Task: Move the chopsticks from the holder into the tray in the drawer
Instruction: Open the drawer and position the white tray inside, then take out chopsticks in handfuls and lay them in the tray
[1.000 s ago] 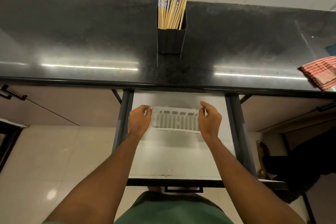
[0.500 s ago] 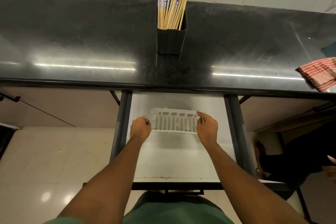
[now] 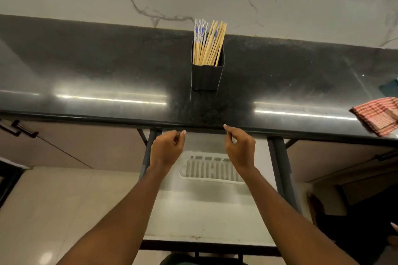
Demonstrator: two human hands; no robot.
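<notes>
Chopsticks: upright in black holder on bench. White slotted tray: in open drawer. Left hand, right hand: apart, loosely curled, empty, above tray.

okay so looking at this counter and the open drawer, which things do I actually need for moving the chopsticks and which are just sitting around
Needed for the job:
chopsticks, standing in the black holder on the counter
white slotted tray in the open drawer
left hand and right hand, both empty

Just lying about:
red checked cloth at the counter's right end
teal object behind it, mostly cut off
</notes>
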